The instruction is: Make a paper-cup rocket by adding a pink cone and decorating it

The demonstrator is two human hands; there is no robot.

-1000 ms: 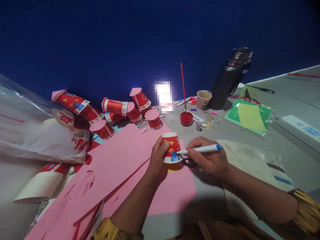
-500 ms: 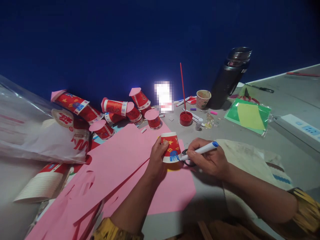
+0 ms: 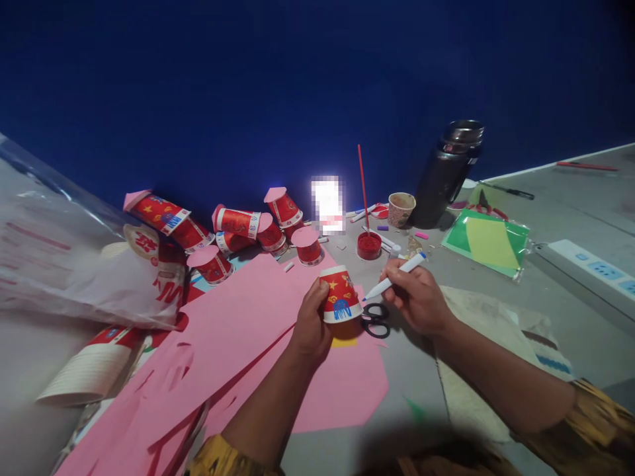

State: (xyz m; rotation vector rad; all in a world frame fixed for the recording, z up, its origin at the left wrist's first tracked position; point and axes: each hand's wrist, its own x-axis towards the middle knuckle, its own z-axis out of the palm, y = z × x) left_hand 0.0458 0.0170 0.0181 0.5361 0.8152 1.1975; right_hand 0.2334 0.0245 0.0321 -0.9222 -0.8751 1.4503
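My left hand (image 3: 312, 320) is closed around a red paper cup (image 3: 340, 291), held upside down with its white rim low. Blue marker strokes show on the cup near that rim. Between the fingers of my right hand (image 3: 419, 294) is a white marker (image 3: 394, 276) with a blue end; its blue tip points at the cup but sits a little apart from it. Black-handled scissors (image 3: 376, 320) lie just below the marker tip, their blades hidden behind the cup. Under my left forearm spreads pink paper (image 3: 342, 390), with a small yellow piece (image 3: 344, 342) on it.
Several red cups with pink paper tops (image 3: 211, 264) stand or lie at the back left. Plastic bag (image 3: 89, 264) and stacked cups (image 3: 89, 370) are at left. Behind my hands are a red pot (image 3: 370, 247), a patterned cup (image 3: 401, 209) and a dark flask (image 3: 446, 175); a power strip (image 3: 585, 264) lies right.
My right hand has drawn the marker back and up, off the cup's rim, uncovering the scissors' handles. The cup is turned slightly in my left hand. The whole view has shifted a little.
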